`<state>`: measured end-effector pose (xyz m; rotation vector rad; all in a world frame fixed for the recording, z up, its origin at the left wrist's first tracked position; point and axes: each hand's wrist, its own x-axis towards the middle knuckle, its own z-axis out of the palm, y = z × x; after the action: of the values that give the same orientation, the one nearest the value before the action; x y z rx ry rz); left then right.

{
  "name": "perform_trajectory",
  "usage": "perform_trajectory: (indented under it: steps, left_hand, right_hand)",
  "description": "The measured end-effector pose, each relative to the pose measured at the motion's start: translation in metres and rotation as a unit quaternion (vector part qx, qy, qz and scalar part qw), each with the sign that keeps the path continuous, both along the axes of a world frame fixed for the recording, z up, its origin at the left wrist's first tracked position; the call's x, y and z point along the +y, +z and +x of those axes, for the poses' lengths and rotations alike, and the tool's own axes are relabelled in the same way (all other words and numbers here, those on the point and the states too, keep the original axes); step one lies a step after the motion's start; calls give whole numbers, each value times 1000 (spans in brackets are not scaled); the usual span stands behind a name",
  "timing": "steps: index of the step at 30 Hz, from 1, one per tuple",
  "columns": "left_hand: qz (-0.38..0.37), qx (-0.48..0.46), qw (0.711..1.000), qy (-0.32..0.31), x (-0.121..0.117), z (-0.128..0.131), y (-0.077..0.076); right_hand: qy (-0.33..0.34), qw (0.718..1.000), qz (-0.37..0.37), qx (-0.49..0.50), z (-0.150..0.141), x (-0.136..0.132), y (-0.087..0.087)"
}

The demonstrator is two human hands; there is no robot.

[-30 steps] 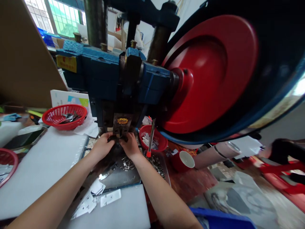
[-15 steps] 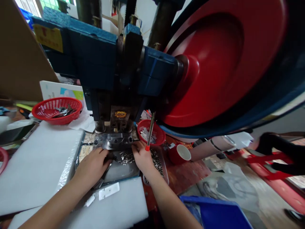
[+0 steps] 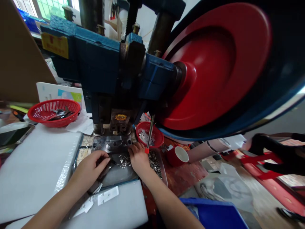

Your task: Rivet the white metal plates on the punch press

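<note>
Since a second ago our left hand point(image 3: 89, 167) and right hand point(image 3: 139, 159) have come back toward us from beneath the punch holder point(image 3: 121, 117), so the lower die point(image 3: 111, 144) now shows between and beyond them. That die stands at the rear of the steel bed point(image 3: 119, 176), ahead of both hands, its long axis running left to right, roughly along the bed's front edge. Our right hand is the nearer: its fingertips reach the die's front right corner, though we cannot tell whether they touch. Our left hand lies farther back, toward the bed's left edge, thumb and forefinger curled toward each other beside a dark piece point(image 3: 112, 160); we cannot tell whether they grip it. The right fingers are bent, palm down, and hide whatever may be under them. Small metal bits point(image 3: 125, 160) lie scattered on the bed between the hands, while the right forearm partly covers a clear tray point(image 3: 164, 178) off the bed's right edge, on the counter point(image 3: 188, 178). Our left forearm hides part of the white flat pieces point(image 3: 108, 195) by the bed's front edge. Shadow blurs the gap above the die, and a blue bin point(image 3: 216, 206) is cut off below.
</note>
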<state>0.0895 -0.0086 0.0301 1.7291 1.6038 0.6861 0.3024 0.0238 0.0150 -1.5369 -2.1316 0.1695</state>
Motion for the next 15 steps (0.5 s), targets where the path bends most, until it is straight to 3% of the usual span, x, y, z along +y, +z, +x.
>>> perform_trajectory:
  steps: [5, 10, 15]
  left_hand:
    - [-11, -52, 997, 50, 1, -2, 1]
    - [3, -82, 994, 71, 2, -4, -4]
    - [27, -116, 987, 104, 9, -9, -4]
  right_hand:
    - [12, 994, 45, 100, -30, 24, 18]
    - [3, 998, 27, 59, -55, 40, 22]
    - [50, 997, 53, 36, -47, 30, 21]
